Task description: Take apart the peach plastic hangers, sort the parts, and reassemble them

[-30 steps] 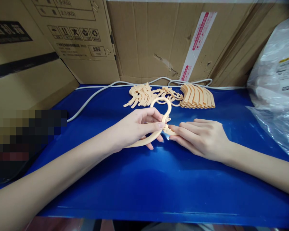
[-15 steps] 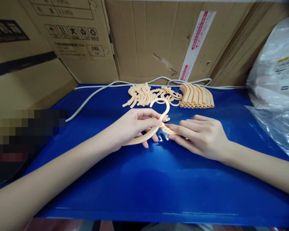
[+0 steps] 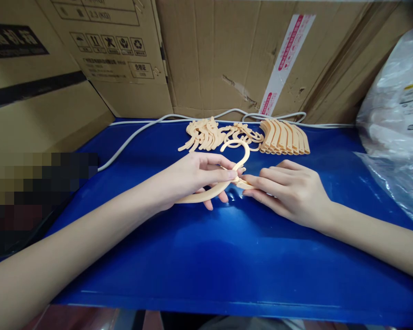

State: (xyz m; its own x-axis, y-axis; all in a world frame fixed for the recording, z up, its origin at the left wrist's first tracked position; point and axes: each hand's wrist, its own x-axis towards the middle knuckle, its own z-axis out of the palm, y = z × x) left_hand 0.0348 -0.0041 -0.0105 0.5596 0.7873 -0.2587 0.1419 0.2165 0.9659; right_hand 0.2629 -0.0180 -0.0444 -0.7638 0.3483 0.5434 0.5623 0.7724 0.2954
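Note:
In my left hand point(image 3: 201, 178) is a cream plastic clothes hanger, pinched between thumb and fingers near its joint. Its curved hook point(image 3: 247, 153) rises above my thumb, and one long curved arm point(image 3: 199, 198) runs back under my palm. My right hand point(image 3: 291, 192) pinches a short cream hanger piece point(image 3: 245, 184) by its right end. That piece meets the hanger at the joint beside my left thumb tip. How the parts fit together there is partly hidden by my fingers.
Behind my hands lie loose cream pieces point(image 3: 203, 133), more hooks point(image 3: 239, 132) and a row of hanger arms point(image 3: 285, 137). A white cable point(image 3: 134, 135) runs along the cardboard boxes point(image 3: 206, 59). Clear plastic wrapping point(image 3: 392, 178) covers the right side of the blue table point(image 3: 192, 266).
The hook has tipped slightly to the right in my left hand. The short piece has turned a little at the joint. Both hands keep their hold, and the view has shifted slightly.

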